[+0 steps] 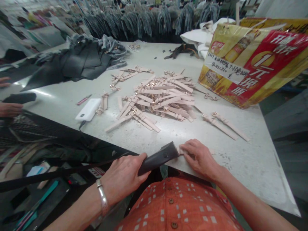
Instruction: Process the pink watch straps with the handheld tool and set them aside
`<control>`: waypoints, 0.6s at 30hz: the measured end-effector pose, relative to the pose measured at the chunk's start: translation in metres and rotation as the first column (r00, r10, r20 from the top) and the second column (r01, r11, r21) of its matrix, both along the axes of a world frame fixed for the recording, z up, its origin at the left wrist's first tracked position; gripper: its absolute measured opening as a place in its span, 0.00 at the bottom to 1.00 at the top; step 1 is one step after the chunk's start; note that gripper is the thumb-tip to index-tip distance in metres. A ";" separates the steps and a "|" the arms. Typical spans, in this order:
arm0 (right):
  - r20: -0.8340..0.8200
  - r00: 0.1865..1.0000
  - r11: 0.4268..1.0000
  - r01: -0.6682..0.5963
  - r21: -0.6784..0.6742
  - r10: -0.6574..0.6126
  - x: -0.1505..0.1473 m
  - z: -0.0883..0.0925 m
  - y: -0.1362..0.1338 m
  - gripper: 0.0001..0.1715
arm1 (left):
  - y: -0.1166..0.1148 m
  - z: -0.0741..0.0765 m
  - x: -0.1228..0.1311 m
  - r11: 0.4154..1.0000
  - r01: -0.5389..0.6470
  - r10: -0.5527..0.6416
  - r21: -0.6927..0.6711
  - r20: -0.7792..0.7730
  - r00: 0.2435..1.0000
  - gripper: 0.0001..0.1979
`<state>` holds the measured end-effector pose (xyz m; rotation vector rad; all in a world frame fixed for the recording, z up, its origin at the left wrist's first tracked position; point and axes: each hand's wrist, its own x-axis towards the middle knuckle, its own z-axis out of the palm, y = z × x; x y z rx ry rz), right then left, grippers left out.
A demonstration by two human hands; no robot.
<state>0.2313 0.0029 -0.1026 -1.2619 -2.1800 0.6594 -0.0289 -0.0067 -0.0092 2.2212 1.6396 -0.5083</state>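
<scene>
My left hand (pixel 125 173), with a silver bracelet on the wrist, is wrapped round a black handheld tool (pixel 158 157) with a flared head and a small button-like spot. The tool's head points right, over the table's near edge. Right beside it, my right hand (pixel 198 156) pinches a pale pink strap (pixel 181 150), mostly hidden under the fingers. The strap's end meets the tool's head; whether they touch I cannot tell. Beyond my hands lies a heap of pale pink buckled straps (pixel 166 96). Two more buckled straps (pixel 225 126) lie apart at the right.
A white power bank (pixel 88 109) with a cable lies left of the heap. Black leather pieces and grey fabric (pixel 84 57) are piled at far left. A yellow-red carton (pixel 252 64) stands at right. Another person's hand (pixel 11 109) shows at the left edge.
</scene>
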 end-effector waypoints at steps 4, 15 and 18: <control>-0.064 0.998 0.998 0.020 0.052 -0.016 0.000 -0.004 0.000 0.15 | 0.004 -0.001 0.000 1.000 0.009 -0.009 -0.003 -0.016 1.000 0.13; -0.044 0.999 0.999 -0.011 0.044 0.013 -0.005 0.000 0.005 0.04 | 0.001 -0.009 -0.002 1.000 0.000 0.000 0.002 -0.008 1.000 0.14; -0.079 0.995 0.998 -0.066 -0.018 0.064 -0.004 0.003 0.007 0.05 | 0.001 -0.008 -0.002 1.000 -0.004 0.004 -0.009 -0.005 1.000 0.14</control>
